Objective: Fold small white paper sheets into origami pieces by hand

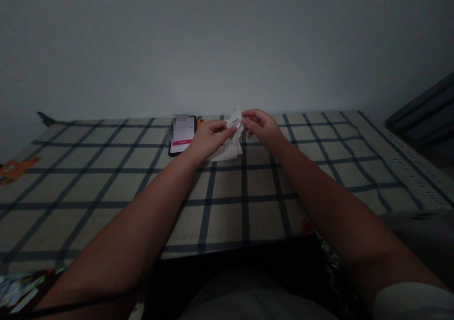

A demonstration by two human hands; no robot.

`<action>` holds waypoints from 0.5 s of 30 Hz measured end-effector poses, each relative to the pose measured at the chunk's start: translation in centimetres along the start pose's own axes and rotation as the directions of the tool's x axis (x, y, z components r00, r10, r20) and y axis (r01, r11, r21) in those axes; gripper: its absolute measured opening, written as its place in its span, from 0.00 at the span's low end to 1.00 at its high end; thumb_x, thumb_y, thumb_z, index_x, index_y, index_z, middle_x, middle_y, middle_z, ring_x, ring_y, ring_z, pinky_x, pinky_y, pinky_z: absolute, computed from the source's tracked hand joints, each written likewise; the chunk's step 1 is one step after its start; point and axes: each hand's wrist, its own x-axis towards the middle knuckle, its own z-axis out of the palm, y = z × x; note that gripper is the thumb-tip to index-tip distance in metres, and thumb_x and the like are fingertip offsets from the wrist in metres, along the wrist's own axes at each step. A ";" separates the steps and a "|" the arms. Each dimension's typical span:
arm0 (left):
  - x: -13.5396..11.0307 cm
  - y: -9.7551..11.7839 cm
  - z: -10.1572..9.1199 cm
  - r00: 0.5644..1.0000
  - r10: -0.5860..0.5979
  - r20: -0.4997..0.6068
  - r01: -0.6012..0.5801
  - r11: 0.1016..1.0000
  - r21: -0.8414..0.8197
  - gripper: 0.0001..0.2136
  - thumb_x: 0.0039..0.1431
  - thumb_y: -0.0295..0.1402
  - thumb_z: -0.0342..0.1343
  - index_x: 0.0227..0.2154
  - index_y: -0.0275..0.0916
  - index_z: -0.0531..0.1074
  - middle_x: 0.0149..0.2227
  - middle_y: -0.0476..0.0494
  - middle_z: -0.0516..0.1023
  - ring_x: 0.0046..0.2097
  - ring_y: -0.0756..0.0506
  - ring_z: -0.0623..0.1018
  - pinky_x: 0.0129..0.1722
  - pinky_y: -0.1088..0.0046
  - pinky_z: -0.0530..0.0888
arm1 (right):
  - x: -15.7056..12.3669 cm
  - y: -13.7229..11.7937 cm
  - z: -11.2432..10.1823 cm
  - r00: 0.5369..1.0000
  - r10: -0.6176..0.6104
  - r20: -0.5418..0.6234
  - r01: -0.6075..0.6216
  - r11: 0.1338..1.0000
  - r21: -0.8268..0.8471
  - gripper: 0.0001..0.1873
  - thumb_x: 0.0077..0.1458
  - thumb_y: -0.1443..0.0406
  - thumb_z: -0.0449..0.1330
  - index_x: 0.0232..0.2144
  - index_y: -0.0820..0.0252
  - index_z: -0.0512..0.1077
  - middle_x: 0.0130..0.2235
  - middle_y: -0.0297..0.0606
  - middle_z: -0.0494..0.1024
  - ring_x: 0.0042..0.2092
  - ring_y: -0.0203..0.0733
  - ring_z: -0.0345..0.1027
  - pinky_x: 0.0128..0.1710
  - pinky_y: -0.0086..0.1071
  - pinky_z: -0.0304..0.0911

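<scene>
Near the far edge of the checked tablecloth, my left hand pinches a white piece of paper with printing on it, between thumb and fingers. My right hand is at the paper's right edge, its thumb and fingertips pressed together there. The paper stands tilted upward and looks folded or creased. Under it lie more white paper sheets, partly covered by my left hand. Just left of that hand a phone lies face up with its screen lit, a pink bar across it.
A pale wall rises behind the table's far edge. Orange figures are on the cloth at the left. A dark slatted object stands at the right. Colourful items show at the lower left.
</scene>
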 end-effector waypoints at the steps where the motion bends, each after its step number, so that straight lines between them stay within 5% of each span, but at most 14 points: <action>1: 0.0 -0.1 0.0 1.000 0.005 -0.004 -0.005 1.000 0.010 0.17 0.54 0.47 0.67 0.23 0.37 0.77 0.21 0.50 0.72 0.28 0.49 0.71 0.30 0.74 0.67 | 0.0 -0.2 0.0 0.999 0.038 0.030 -0.039 0.999 0.019 0.27 0.55 0.42 0.66 0.41 0.58 0.74 0.31 0.32 0.73 0.30 0.35 0.65 0.28 0.29 0.65; 5: 0.2 -0.6 -0.1 1.000 0.000 0.004 0.000 1.000 0.019 0.16 0.53 0.47 0.67 0.27 0.37 0.81 0.26 0.47 0.78 0.30 0.49 0.73 0.30 0.74 0.67 | -0.1 -1.2 -0.1 0.993 0.084 0.078 -0.086 0.996 0.022 0.26 0.52 0.43 0.69 0.32 0.60 0.74 0.28 0.32 0.73 0.28 0.33 0.64 0.29 0.30 0.65; 15: 0.5 -1.7 -0.3 0.996 -0.051 -0.073 0.044 0.995 -0.091 0.19 0.49 0.51 0.72 0.30 0.38 0.84 0.26 0.47 0.79 0.26 0.51 0.70 0.27 0.74 0.65 | -0.3 -2.1 -0.2 0.989 0.103 0.110 -0.097 0.994 -0.059 0.29 0.53 0.40 0.67 0.28 0.61 0.75 0.26 0.33 0.74 0.30 0.36 0.67 0.31 0.31 0.64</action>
